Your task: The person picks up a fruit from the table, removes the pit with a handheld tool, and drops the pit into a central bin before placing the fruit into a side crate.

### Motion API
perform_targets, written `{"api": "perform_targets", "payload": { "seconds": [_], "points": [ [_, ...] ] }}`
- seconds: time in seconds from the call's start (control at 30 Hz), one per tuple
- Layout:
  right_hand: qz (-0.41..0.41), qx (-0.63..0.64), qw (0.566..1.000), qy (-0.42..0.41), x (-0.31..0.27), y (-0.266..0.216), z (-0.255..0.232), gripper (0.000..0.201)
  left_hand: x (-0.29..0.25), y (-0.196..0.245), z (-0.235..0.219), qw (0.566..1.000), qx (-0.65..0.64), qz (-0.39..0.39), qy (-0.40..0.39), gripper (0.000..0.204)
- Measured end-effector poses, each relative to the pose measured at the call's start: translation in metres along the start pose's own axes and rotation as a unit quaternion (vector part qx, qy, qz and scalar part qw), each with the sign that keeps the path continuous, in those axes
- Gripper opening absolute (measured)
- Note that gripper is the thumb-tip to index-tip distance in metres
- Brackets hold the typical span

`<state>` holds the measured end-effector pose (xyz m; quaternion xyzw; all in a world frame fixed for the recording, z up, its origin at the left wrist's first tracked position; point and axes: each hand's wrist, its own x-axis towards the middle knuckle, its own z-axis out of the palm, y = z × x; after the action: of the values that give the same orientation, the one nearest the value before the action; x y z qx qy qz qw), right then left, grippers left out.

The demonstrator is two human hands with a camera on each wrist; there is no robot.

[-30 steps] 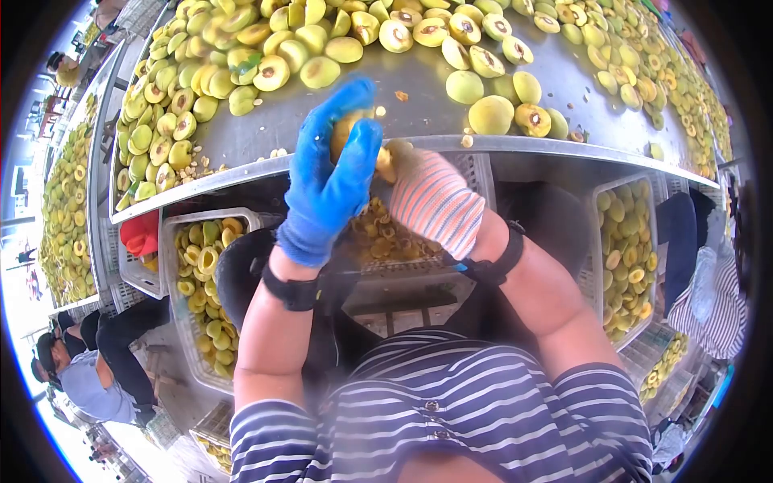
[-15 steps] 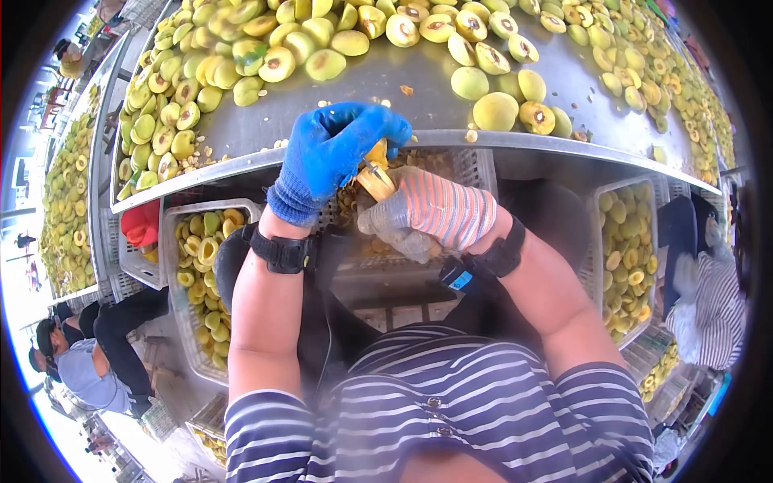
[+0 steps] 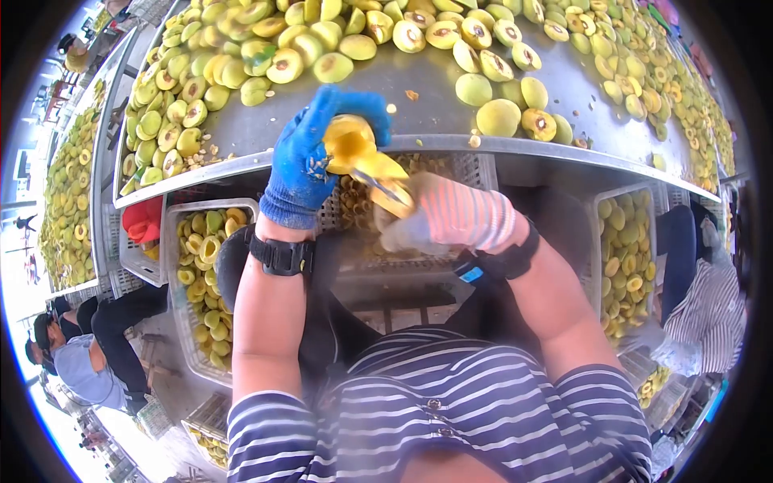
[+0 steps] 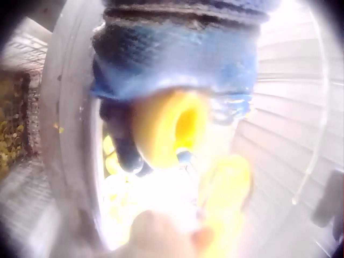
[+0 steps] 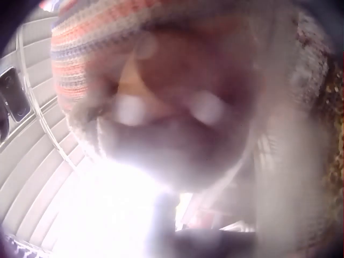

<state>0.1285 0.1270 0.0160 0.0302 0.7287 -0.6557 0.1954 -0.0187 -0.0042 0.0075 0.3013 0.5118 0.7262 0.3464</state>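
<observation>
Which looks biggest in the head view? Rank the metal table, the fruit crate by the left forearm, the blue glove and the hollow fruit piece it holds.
1. Metal table, by far
2. Fruit crate
3. Blue glove
4. Hollow fruit piece, partly covered

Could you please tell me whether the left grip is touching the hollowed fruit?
Touching. The head view shows the blue-gloved left grip curled round the hollowed fruit, directly against its outer side.
</observation>
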Motion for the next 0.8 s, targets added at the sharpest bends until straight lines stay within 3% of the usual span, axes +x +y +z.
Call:
{"api": "perform_targets", "payload": {
  "seconds": [0.03, 0.1, 0.13, 0.17, 0.2, 0.27, 0.3, 0.33, 0.43, 0.47, 0.5, 0.63, 0.7, 0.8],
  "points": [
    [0.044, -0.108, 0.993, -0.034, -0.004, -0.005, -0.007, 0.021, -0.002, 0.001, -0.005, 0.998, -0.035, -0.031, 0.041, 0.038],
    [0.097, -0.318, 0.943, -0.004, -0.004, 0.010, 0.004, 0.023, -0.010, 0.005, -0.020, 0.984, 0.150, 0.087, 0.047, 0.043],
    [0.118, -0.418, 0.901, 0.010, -0.001, 0.016, 0.009, 0.024, -0.017, 0.014, -0.025, 0.958, 0.243, 0.142, 0.054, 0.046],
    [0.140, -0.434, 0.890, -0.002, 0.001, 0.017, 0.012, 0.024, -0.028, 0.030, -0.034, 0.922, 0.346, 0.165, 0.054, 0.034],
    [0.160, -0.450, 0.878, -0.019, 0.003, 0.020, 0.016, 0.024, -0.038, 0.050, -0.038, 0.875, 0.442, 0.190, 0.059, 0.036],
    [0.181, -0.548, 0.815, -0.050, 0.017, 0.066, 0.010, 0.023, -0.075, 0.078, -0.063, 0.890, 0.408, 0.161, 0.120, 0.048],
    [0.174, -0.532, 0.828, -0.020, 0.016, 0.066, 0.014, 0.021, -0.099, 0.083, -0.084, 0.916, 0.317, 0.221, 0.109, 0.043],
    [0.169, -0.517, 0.839, 0.011, 0.017, 0.064, 0.017, 0.020, -0.124, 0.086, -0.112, 0.893, 0.357, 0.201, 0.189, 0.042],
    [0.230, -0.602, 0.759, -0.086, 0.018, 0.080, 0.015, 0.021, -0.207, 0.079, -0.184, 0.816, 0.434, 0.124, 0.360, 0.033],
    [0.243, -0.612, 0.744, -0.115, 0.020, 0.084, 0.015, 0.023, -0.229, 0.069, -0.204, 0.850, 0.293, 0.078, 0.431, 0.030],
    [0.258, -0.619, 0.737, -0.086, 0.022, 0.072, 0.025, 0.023, -0.247, 0.059, -0.217, 0.861, 0.142, 0.032, 0.487, 0.028],
    [0.302, -0.630, 0.705, -0.122, 0.020, 0.068, 0.027, 0.029, -0.272, 0.009, -0.224, 0.805, 0.241, -0.061, 0.539, 0.031],
    [0.247, -0.618, 0.740, -0.102, 0.014, 0.070, 0.026, 0.030, -0.286, -0.014, -0.219, 0.784, 0.275, -0.140, 0.539, 0.036],
    [0.210, -0.596, 0.770, -0.091, 0.000, 0.083, 0.024, 0.035, -0.333, -0.058, -0.235, 0.718, 0.453, -0.091, 0.521, 0.038]
  ]
}}
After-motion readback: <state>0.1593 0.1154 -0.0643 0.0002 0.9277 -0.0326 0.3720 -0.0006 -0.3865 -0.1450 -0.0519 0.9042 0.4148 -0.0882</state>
